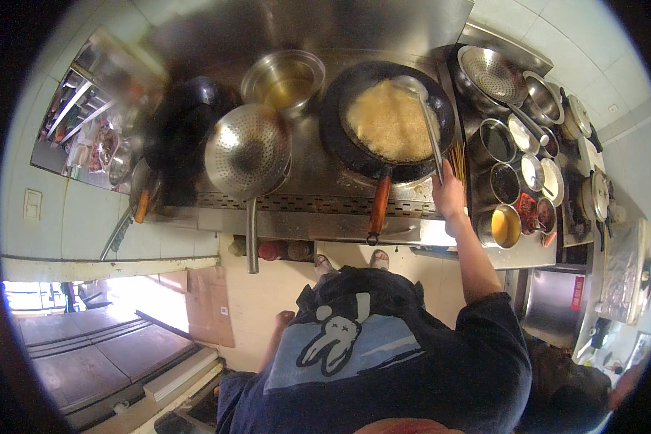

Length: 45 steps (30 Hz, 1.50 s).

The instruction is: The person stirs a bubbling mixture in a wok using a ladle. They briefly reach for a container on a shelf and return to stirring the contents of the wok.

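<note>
My right hand [449, 191] grips the handle of a metal ladle [432, 130]. The ladle's bowl rests in a black wok [333, 122], at the far right edge of pale golden, bubbling frothy liquid [390, 125]. What lies under the froth is hidden. The wok's wooden handle [380, 203] points towards me and is untouched. My left hand [286, 318] hangs low beside my body, away from the stove; its fingers look curled, but they are too small to make out. Left of the wok, a perforated metal strainer [248, 152] lies with its handle over the stove's front edge.
A steel pot [290, 97] of yellowish liquid stands behind the strainer. Thin bamboo sticks [458, 163] lie beside my right hand. Several seasoning containers [505, 225] crowd the right counter, below another perforated strainer [492, 75]. A dark wok [182, 125] is at left.
</note>
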Available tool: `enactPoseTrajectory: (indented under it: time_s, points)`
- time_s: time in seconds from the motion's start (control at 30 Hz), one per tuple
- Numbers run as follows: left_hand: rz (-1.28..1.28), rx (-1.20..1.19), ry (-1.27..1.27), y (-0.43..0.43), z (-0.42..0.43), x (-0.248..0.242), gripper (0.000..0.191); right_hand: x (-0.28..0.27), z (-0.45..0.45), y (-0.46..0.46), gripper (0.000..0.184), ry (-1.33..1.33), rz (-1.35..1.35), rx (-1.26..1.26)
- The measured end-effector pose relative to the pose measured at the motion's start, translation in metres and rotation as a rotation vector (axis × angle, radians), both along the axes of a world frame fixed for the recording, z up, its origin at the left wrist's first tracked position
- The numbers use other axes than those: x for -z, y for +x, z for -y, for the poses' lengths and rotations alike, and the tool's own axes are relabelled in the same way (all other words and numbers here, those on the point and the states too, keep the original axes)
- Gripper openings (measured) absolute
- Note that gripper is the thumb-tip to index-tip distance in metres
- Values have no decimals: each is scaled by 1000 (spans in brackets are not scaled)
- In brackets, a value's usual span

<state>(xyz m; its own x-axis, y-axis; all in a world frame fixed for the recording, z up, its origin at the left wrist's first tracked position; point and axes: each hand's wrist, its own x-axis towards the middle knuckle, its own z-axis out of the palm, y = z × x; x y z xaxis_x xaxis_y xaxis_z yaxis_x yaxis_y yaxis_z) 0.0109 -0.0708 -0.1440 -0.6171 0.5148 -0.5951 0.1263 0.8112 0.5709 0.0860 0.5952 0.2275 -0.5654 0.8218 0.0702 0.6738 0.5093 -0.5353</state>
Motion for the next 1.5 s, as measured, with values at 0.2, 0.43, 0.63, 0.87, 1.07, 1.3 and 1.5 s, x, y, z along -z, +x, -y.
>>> enactPoseTrajectory:
  time_s: [0.2,0.43,0.63,0.87,1.07,1.3,1.5]
  points:
    - [31,-89,74,3,14,17,27,8,-32,-15,45,7,-106,-36]
    - [14,-38,55,-1,13,21,27,12,-40,-2,23,-913,-374,3]
    - [205,-200,32,5,18,19,28,14,-34,2,15,-1568,-680,98]
    - [283,-261,202,11,22,24,26,-16,-18,-4,32,-1931,-858,213]
    - [84,-91,18,8,28,16,23,-30,-12,12,36,-1928,-883,126]
    - [-53,237,-249,-9,-29,-58,22,-39,-4,36,27,-1620,-730,99]
    - [-56,347,163,-46,-144,-192,26,-71,16,40,12,-1160,-490,64]
